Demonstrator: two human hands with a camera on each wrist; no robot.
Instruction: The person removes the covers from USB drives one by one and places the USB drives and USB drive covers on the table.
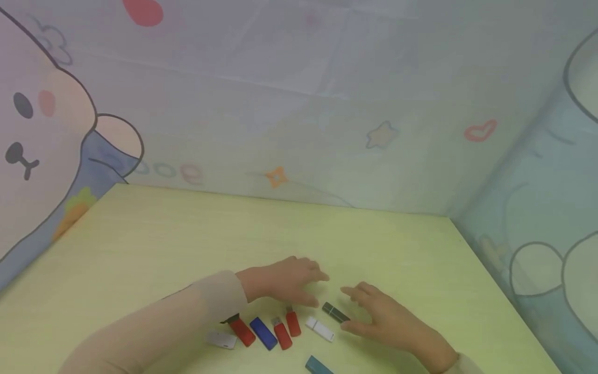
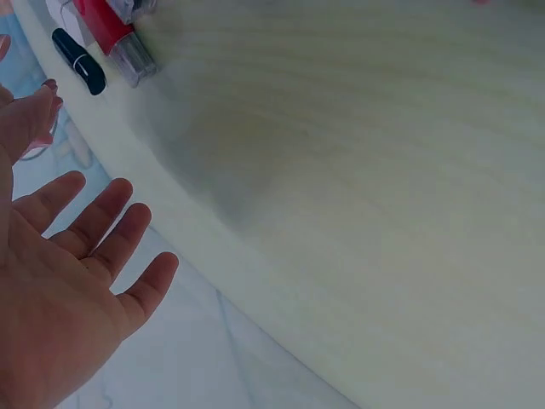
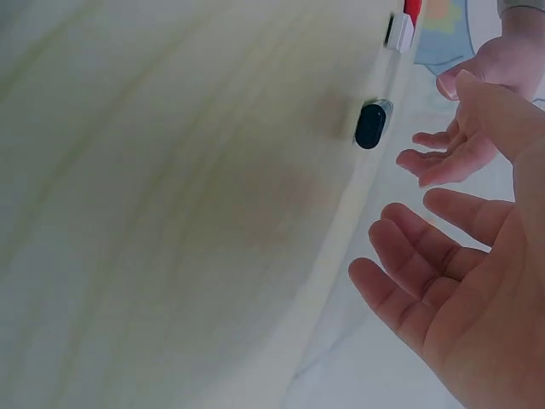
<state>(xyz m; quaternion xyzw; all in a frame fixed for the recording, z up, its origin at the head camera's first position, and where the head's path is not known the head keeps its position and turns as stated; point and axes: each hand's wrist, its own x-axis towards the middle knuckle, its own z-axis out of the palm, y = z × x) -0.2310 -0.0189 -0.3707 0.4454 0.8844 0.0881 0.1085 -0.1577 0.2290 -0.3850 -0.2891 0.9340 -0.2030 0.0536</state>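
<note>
My left hand (image 1: 289, 280), fingers spread, hovers just beyond a row of USB sticks. Nothing is held in it, and its thumb points toward a red USB stick (image 1: 293, 323). On the right, my right hand (image 1: 388, 318) is likewise empty with loosely bent fingers. In the head view its thumb overlaps the end of a dark USB stick (image 1: 334, 312), which in the right wrist view lies apart from the fingers. Between the hands and nearer me lies a white USB stick (image 1: 320, 329). A second red stick (image 1: 282, 334) shows its metal plug.
Farther left in the row lie a blue stick (image 1: 263, 333), another red one (image 1: 242, 331) and a pale stick (image 1: 221, 339) beside my left sleeve. A teal stick (image 1: 318, 365) sits at the lower frame edge. Printed cloth (image 1: 289, 104) stands behind the pale yellow table (image 1: 210, 223).
</note>
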